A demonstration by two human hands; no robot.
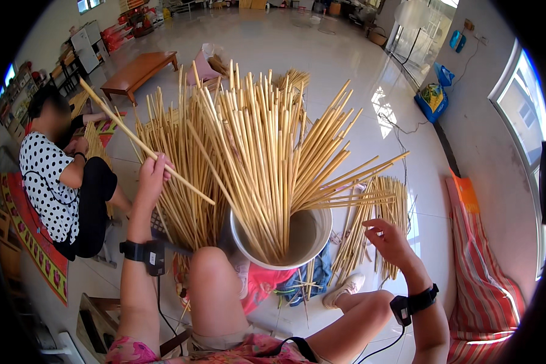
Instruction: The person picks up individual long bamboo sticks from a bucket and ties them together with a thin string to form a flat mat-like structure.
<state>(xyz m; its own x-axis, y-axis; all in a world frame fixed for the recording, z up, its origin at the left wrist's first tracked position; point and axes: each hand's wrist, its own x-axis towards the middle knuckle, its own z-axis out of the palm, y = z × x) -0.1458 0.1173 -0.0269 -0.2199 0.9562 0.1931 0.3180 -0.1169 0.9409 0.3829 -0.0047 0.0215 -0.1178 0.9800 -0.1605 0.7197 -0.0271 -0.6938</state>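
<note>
My left hand [155,173] is closed around a long, pale tan stick [124,127], which slants from upper left down to the right. Between my knees stands a white bucket [326,235] holding a thick bundle of similar sticks [255,139], fanned out above its rim. My right hand [389,242] hovers to the right of the bucket, fingers loosely bent and apart, with nothing visible in it. The outermost leaning sticks end a little above it. More sticks [182,158] stand massed left of the bucket, and a further pile [391,200] lies on the floor beyond my right hand.
At left a person [48,176] in a polka-dot top sits working with sticks, beside a red patterned mat [33,236]. A low wooden table [136,73] stands farther back. Striped red cloth [482,261] lies along the right wall, with a blue bag [432,100] farther off.
</note>
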